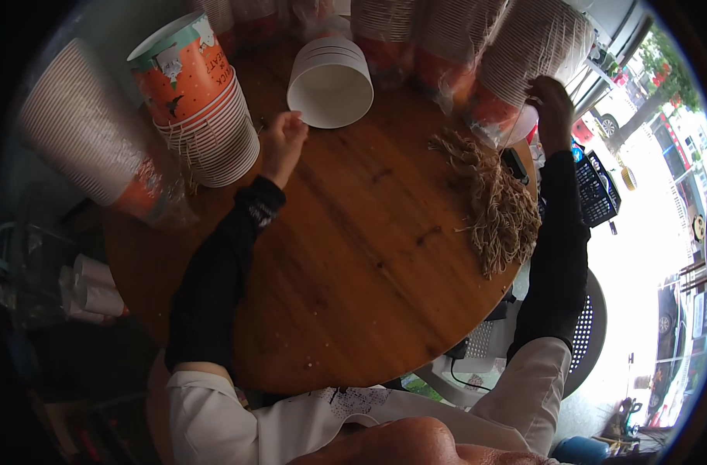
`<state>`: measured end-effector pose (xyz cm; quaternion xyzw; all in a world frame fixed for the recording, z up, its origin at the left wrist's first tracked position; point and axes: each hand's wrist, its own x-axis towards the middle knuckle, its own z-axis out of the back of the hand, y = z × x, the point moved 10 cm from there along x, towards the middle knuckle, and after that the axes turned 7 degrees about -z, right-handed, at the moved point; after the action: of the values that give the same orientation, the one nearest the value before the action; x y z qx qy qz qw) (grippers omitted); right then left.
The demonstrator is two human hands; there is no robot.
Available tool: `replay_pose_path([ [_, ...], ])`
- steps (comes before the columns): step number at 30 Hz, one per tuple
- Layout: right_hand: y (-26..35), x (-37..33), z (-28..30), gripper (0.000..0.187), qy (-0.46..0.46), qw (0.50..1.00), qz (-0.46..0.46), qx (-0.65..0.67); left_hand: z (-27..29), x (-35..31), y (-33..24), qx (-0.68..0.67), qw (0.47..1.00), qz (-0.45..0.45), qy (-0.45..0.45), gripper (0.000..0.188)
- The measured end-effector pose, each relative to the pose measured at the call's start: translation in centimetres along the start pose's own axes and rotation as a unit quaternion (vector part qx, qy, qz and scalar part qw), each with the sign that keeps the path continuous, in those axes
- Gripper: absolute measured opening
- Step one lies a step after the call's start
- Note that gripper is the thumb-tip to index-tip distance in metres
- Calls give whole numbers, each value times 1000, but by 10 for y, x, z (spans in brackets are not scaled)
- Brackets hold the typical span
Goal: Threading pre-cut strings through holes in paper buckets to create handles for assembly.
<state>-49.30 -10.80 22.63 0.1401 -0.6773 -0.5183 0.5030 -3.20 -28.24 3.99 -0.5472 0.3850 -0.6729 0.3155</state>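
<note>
My left hand (pixel 282 147) is over the far left part of the round wooden table, its thumb and fingers drawn together; anything in them is too small to make out. It lies between a tilted stack of orange paper buckets (pixel 184 81) with string handles and a few nested white paper buckets (pixel 330 89), mouth toward me. My right hand (pixel 552 112) is raised at the far right, fingers bent together, in front of a plastic-wrapped stack of paper buckets (pixel 524 54). What it grips, if anything, is unclear. Below it lies a heap of tan strings (pixel 497 205).
More wrapped bucket stacks (pixel 384 35) line the table's far edge, and another wrapped stack (pixel 98 132) leans at the left. A dark object (pixel 514 164) sits beside the strings. A black crate (pixel 597 190) and a perforated chair (pixel 590 325) are at the right.
</note>
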Motion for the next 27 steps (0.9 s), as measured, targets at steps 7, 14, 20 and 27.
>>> replay_pose_path([
  [7, 112, 13, -64, 16, -10, 974, 210, -79, 36, 49, 24, 206, 968, -66, -126, 34],
  [14, -125, -24, -221, 17, 89, 994, -4, -62, 21, 51, 35, 207, 967, -46, -141, 23],
  [20, -147, -34, -265, 20, 81, 995, -46, -21, 29, 58, 41, 245, 961, -24, -125, 22],
  [27, -153, -35, -257, 25, 60, 989, -59, -122, 28, 60, 40, 259, 959, -3, -114, 21],
])
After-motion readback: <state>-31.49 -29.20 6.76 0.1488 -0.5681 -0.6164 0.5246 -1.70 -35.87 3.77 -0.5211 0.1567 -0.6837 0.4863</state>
